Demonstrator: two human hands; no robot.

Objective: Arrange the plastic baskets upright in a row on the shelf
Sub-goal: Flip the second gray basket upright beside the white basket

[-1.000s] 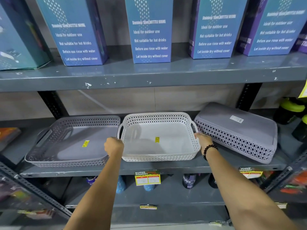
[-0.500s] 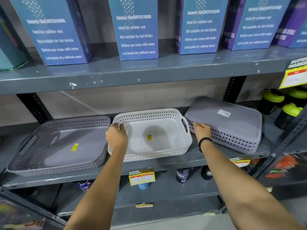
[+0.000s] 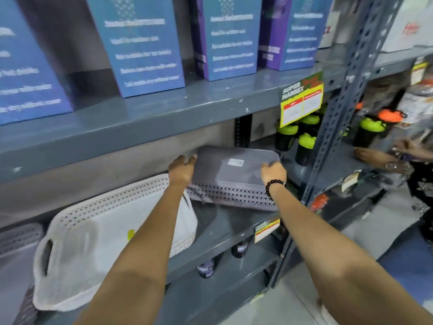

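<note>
Your left hand (image 3: 181,171) and right hand (image 3: 273,172) grip opposite ends of the upside-down grey basket (image 3: 234,174), its long axis running between them, on the shelf (image 3: 225,227) just right of the upright white basket (image 3: 112,233).

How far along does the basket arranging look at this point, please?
Done: the white basket sits upright on the shelf, with a grey basket at its left. In hand: the left hand and right hand hold the upside-down grey basket. Left: turn it upright and line it up.
</note>
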